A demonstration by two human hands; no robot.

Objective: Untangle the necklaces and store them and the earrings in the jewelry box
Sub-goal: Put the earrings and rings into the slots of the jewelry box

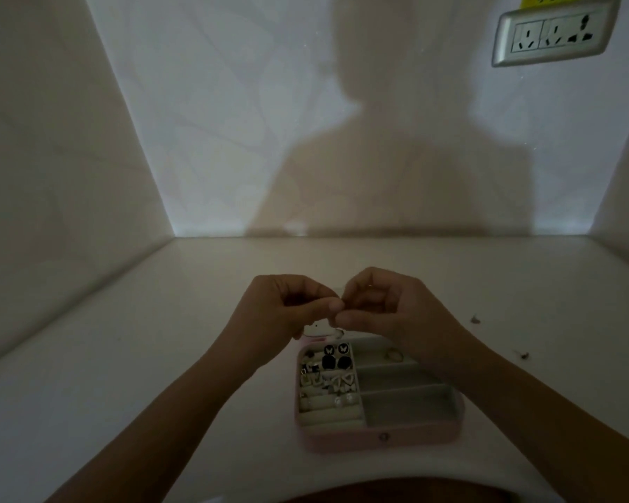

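Observation:
A pink jewelry box [378, 439] lies open on the white table, near its front edge. Several earrings [329, 375] sit in its left rows; black ones are at the back. A ring-like piece [394, 355] lies in the back right compartment. My left hand [284, 310] and my right hand [385, 306] are raised above the box's far edge, fingertips meeting. Both pinch something very small between thumb and fingers; it is too fine and dark to make out. A pale object [318, 329] shows just below my hands.
Two small dark bits [475, 319] [522, 355] lie on the table to the right. Walls close in the table on the left, back and right. A wall socket [554, 32] sits at the upper right.

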